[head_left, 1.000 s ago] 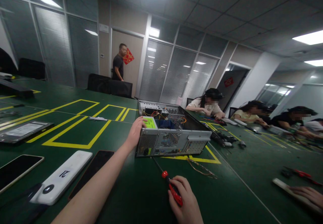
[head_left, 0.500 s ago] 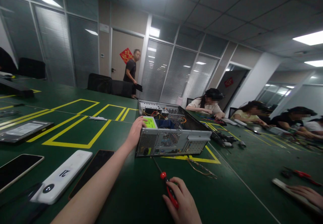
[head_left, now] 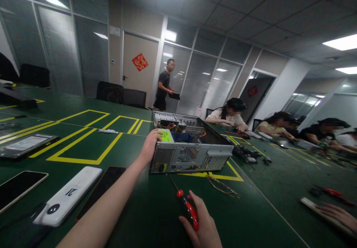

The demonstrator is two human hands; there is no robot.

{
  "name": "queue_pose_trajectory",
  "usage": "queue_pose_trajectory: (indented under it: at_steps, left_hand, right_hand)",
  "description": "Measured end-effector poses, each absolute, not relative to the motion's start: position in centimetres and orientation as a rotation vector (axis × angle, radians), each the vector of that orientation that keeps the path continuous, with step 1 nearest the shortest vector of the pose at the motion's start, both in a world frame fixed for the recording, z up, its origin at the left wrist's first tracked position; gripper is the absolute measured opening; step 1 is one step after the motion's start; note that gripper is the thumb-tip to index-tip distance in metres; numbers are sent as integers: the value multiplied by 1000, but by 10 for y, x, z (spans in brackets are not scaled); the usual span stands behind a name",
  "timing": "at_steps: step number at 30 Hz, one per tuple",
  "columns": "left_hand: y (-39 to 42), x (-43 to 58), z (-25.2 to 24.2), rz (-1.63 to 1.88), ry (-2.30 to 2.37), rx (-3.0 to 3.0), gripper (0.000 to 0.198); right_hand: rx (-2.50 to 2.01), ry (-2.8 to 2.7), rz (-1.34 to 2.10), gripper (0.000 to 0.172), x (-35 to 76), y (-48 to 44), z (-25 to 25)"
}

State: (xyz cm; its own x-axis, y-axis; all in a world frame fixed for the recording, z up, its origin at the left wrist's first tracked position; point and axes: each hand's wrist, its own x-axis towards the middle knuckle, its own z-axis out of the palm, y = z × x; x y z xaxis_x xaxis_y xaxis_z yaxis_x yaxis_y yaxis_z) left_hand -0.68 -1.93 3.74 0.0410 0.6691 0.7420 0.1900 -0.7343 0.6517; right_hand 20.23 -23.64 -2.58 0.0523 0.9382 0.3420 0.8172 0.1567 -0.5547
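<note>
An open computer case (head_left: pixel 192 156) stands on the green table, its rear panel facing me. My left hand (head_left: pixel 151 143) rests on the case's left rear corner, with fingertips on the power supply's green label (head_left: pixel 165 135). In front of the case, my right hand (head_left: pixel 201 222) is around a red and black screwdriver (head_left: pixel 190 211), with the index finger lifted and the thumb spread. The screwdriver's shaft points toward the lower edge of the case. Cables and blue parts show inside the case.
A hard drive (head_left: pixel 28 145), a phone (head_left: pixel 21 188), a white device marked 21 (head_left: pixel 71 194) and a dark phone (head_left: pixel 102 188) lie left. Thin wires (head_left: pixel 223 187) and pliers (head_left: pixel 331 192) lie right. Another person's hand (head_left: pixel 337 212) is at the right edge.
The fingers of my right hand have opened out around the screwdriver handle, uncovering more of it. The walking person in the background has moved right. My left hand has stayed in place.
</note>
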Motion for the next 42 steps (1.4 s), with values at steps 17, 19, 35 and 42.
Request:
queue_pose_trajectory:
  at_steps: [17, 19, 35, 42]
  left_hand:
    - [-20, -7, 38, 1759, 853, 1940, 43]
    - [-20, -7, 38, 1763, 852, 1942, 44]
    - [-20, -7, 38, 1755, 854, 1956, 42]
    - [-20, -7, 38, 1767, 840, 1971, 42]
  right_hand:
    - [-1651, -1773, 227, 44, 204, -236, -26]
    - [-1649, -1812, 98, 48, 205, -236, -28]
    - [-1527, -1902, -30, 48, 205, -235, -31]
    - [-1486, -1936, 33, 36, 207, -234, -26]
